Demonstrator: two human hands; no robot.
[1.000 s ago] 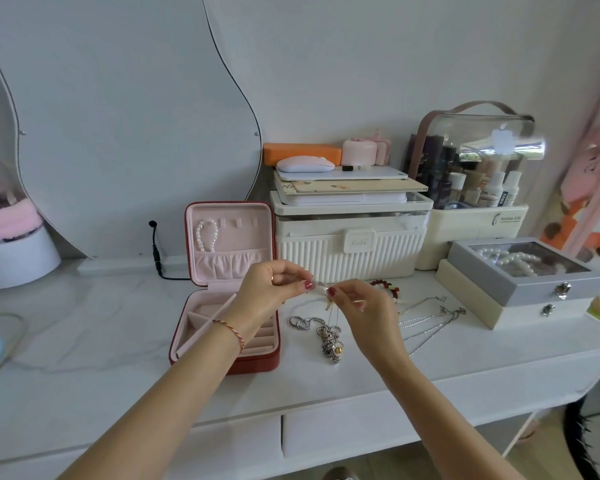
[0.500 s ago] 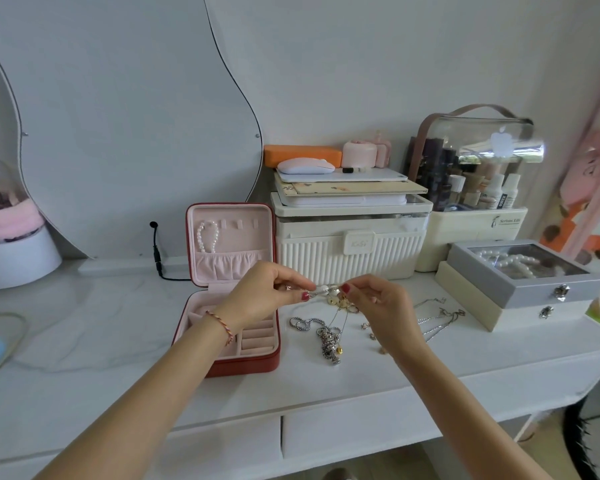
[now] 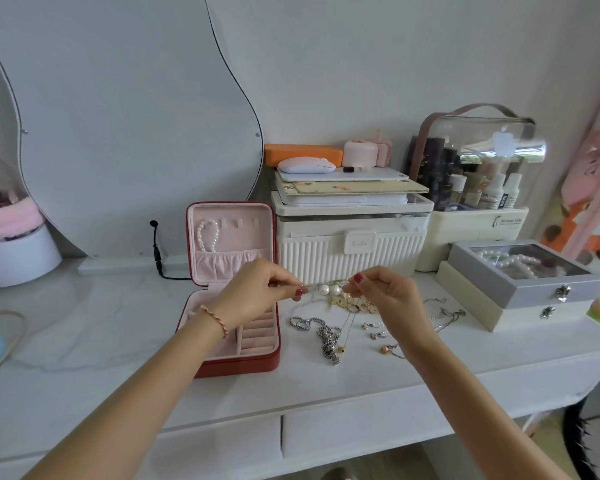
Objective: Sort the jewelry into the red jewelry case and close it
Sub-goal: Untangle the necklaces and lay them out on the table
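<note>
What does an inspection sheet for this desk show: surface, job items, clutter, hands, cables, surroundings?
Surface: white marble-look desk top, drawers below.
Job's things: red jewelry case with pink lining open, pearl bracelet hung in its lid; piece with two white pearls held above the desk; silver chain, gold-toned cluster and small pieces loose beside the case.
Clutter: white ribbed storage box, grey glass-lid box, clear cosmetics bag.
Hands: left hand and right hand each pinch an end of the pearl piece.
Cables: black plug lead behind the case.
Surroundings: wavy mirror, white wall.
</note>
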